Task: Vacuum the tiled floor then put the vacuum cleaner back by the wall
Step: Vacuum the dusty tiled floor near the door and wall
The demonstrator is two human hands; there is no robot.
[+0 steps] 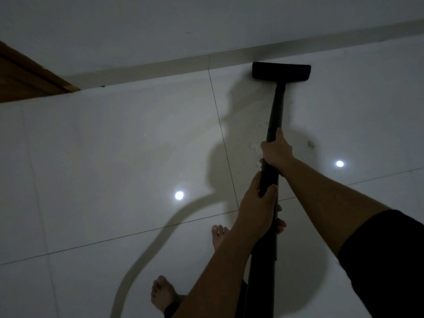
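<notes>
Gripping wand — left hand, right hand

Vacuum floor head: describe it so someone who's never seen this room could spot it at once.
Follow the pale skirting along the white wall rightward from the wooden door frame. At its foot lies the vacuum floor head, at the far end of the dark wand held by the left hand and right hand. It is the only wide, flat black bar on the pale tiles.
</notes>
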